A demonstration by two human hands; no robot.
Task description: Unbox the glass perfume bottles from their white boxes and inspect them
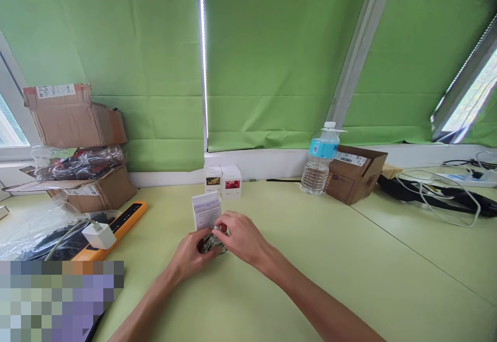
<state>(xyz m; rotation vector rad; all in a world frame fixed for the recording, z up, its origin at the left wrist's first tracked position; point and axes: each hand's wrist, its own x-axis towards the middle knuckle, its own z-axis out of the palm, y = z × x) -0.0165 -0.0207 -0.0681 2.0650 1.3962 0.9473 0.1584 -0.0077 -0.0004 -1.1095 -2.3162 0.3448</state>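
Note:
My left hand [193, 254] is curled round a small clear glass bottle [218, 244], low over the table. My right hand [241, 236] comes in from the right with its fingers pinched at the bottle's top, where a small pale piece shows between the fingertips. The hands hide much of the bottle. Directly behind them stands a small white box [207, 212], upright, with its top flap open and fine print on its front. Farther back, near the wall, two small white cartons stand side by side, one with a yellow picture [213, 181] and one with a red picture [232, 184].
A large water bottle [319, 163] stands beside an open cardboard box [349, 176] at the back right. Cables and a black item [446, 197] lie farther right. On the left are an orange power strip [130, 218] with a white charger [99, 235] and stacked cardboard boxes [73, 119].

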